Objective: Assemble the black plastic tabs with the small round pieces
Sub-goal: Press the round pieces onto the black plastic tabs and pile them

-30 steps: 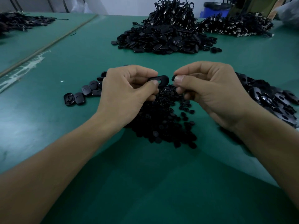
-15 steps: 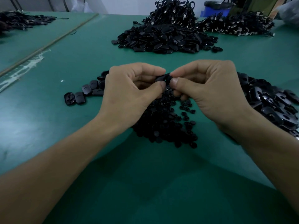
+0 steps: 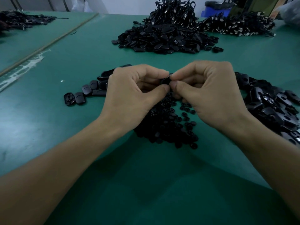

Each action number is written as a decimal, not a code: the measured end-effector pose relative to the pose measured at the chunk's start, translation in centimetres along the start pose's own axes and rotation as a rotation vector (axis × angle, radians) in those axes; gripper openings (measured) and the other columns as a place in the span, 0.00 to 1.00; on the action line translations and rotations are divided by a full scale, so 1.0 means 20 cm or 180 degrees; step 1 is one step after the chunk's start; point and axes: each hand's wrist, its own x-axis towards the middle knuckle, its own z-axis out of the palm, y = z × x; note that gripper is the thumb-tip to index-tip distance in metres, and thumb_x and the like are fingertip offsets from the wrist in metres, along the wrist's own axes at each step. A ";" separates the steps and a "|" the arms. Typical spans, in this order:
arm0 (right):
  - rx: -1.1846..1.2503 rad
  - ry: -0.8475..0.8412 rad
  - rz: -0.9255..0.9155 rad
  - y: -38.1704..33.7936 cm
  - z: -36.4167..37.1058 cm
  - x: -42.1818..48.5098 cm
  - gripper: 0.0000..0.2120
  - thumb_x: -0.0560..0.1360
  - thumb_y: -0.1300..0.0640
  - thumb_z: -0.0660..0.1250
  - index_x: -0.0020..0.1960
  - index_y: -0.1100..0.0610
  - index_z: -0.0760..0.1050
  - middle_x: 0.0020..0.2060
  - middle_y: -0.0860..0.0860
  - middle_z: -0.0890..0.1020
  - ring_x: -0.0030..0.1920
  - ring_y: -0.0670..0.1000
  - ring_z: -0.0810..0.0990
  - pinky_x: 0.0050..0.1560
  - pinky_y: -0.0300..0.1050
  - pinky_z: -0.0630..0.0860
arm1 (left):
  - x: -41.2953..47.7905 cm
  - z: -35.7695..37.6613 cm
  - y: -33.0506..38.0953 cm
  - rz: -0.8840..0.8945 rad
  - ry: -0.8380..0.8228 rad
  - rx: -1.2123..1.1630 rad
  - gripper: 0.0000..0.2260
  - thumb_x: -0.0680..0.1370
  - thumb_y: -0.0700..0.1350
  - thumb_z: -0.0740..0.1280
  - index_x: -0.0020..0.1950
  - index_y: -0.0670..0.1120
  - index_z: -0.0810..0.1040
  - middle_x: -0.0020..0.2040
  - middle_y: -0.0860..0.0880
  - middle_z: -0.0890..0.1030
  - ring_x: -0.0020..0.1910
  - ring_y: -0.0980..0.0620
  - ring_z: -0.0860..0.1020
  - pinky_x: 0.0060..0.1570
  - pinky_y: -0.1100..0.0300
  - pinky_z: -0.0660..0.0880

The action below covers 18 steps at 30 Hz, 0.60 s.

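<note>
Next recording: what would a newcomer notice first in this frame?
Two bare hands meet at the centre, the left hand and the right hand both pinching one black tab at their fingertips. Right beneath them a pile of small round pieces lies on the green table. A big heap of black parts rises at the far middle.

Black plastic tabs (image 3: 274, 104) and black small round pieces (image 3: 167, 127) lie on a plain green table (image 3: 81, 62); a blue bin (image 3: 215, 9) stands behind.
</note>
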 end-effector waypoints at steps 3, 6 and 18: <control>-0.0172 -0.0002 -0.0075 0.00 0.01 -0.01 0.08 0.73 0.63 0.74 0.43 0.49 0.81 0.33 0.45 0.84 0.35 0.42 0.84 0.38 0.37 0.79 | -0.01 0.00 0.00 0.0052 -0.0047 0.0111 0.12 0.72 0.36 0.76 0.50 0.51 0.83 0.45 0.53 0.86 0.44 0.57 0.85 0.48 0.61 0.81; -0.0392 0.0009 -0.0158 0.00 0.02 -0.01 0.12 0.74 0.63 0.73 0.41 0.47 0.76 0.32 0.44 0.83 0.35 0.42 0.83 0.38 0.36 0.79 | -0.02 0.01 0.01 0.0146 -0.0074 0.0311 0.11 0.73 0.35 0.75 0.53 0.45 0.85 0.45 0.52 0.86 0.43 0.58 0.85 0.48 0.61 0.81; -0.0491 -0.0707 -0.0381 0.03 0.02 -0.02 0.11 0.79 0.63 0.60 0.51 0.47 0.69 0.35 0.57 0.83 0.35 0.59 0.81 0.37 0.59 0.78 | -0.01 -0.02 -0.03 0.0397 -0.0085 0.0956 0.08 0.76 0.37 0.73 0.53 0.46 0.84 0.43 0.59 0.84 0.41 0.63 0.83 0.45 0.66 0.80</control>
